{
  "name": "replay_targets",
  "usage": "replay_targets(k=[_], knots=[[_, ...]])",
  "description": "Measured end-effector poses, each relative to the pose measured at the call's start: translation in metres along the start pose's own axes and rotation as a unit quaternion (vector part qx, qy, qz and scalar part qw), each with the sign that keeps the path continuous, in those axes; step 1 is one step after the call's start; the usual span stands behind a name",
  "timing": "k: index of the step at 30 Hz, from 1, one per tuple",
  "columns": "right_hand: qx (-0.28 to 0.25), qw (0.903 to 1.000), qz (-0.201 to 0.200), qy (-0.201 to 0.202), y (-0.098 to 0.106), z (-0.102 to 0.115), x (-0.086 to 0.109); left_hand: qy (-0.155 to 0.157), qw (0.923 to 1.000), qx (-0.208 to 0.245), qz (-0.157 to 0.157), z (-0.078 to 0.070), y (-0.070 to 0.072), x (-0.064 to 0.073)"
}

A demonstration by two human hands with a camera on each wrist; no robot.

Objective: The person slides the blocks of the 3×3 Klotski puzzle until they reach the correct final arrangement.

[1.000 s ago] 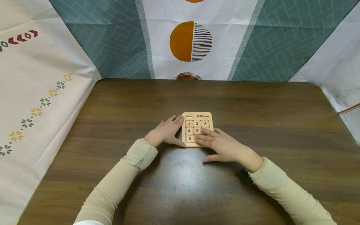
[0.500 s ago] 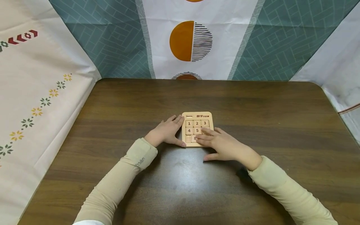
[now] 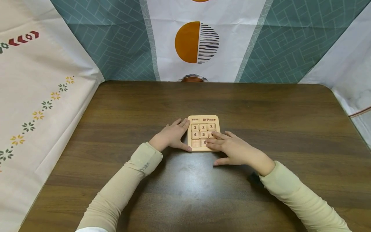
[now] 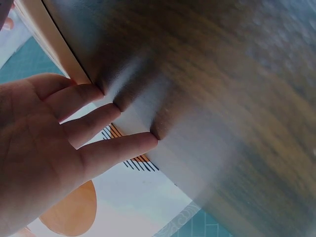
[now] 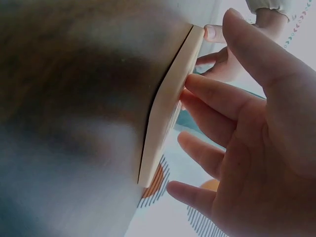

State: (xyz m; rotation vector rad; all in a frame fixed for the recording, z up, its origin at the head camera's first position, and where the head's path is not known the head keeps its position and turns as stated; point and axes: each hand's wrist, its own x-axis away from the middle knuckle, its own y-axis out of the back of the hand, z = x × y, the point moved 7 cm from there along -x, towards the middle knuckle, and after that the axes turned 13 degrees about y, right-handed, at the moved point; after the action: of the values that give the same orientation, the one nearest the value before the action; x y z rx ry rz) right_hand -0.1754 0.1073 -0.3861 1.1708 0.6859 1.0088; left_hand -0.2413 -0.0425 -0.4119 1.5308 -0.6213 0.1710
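A wooden sliding number puzzle [image 3: 189, 139] lies flat on the table. Its top row reads 1, 2, 3, with 4 and 5 below. In the bottom row the 8 tile [image 3: 204, 142] sits right of a vacant slot. My left hand [image 3: 173, 134] rests at the puzzle's left side, thumb by the lower left corner, fingers straight in the left wrist view. My right hand [image 3: 232, 149] touches the 8 tile with a fingertip, its fingers extended and thumb spread off the board. Those fingers hide the right-hand tiles in part. The right wrist view shows the puzzle's edge [image 5: 165, 106] side-on.
The dark wooden table [image 3: 139, 103] reaches back to a patterned curtain [image 3: 124, 42]. A white cloth with embroidered flowers [image 3: 37, 115] hangs along the left side, and pale cloth [image 3: 350, 71] borders the right.
The 8 tile has slid right along the bottom row, out of the left corner slot, under my right fingers. My right hand has shifted slightly right; my left hand has stayed put.
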Motion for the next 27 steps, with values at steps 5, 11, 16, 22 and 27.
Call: replay_targets(k=[5,11,16,22,27], knots=[[-0.002,1.0000,0.000,-0.002,-0.001,0.000,0.001,0.000,1.0000,0.002,0.001,0.000,-0.001,0.000],[-0.003,1.0000,-0.003,-0.001,-0.001,-0.001,0.001,0.001,1.0000,0.004,0.003,0.000,-0.001,-0.001],[-0.001,1.0000,0.001,0.000,-0.001,0.000,-0.001,0.001,1.0000,0.003,0.003,0.001,-0.002,-0.002],[0.008,0.9999,0.002,0.009,-0.001,0.005,-0.011,-0.001,1.0000,0.002,0.001,0.001,-0.001,-0.003],[0.008,0.9998,0.006,0.016,-0.004,0.009,-0.020,-0.004,1.0000,0.005,0.001,0.000,-0.001,-0.002]])
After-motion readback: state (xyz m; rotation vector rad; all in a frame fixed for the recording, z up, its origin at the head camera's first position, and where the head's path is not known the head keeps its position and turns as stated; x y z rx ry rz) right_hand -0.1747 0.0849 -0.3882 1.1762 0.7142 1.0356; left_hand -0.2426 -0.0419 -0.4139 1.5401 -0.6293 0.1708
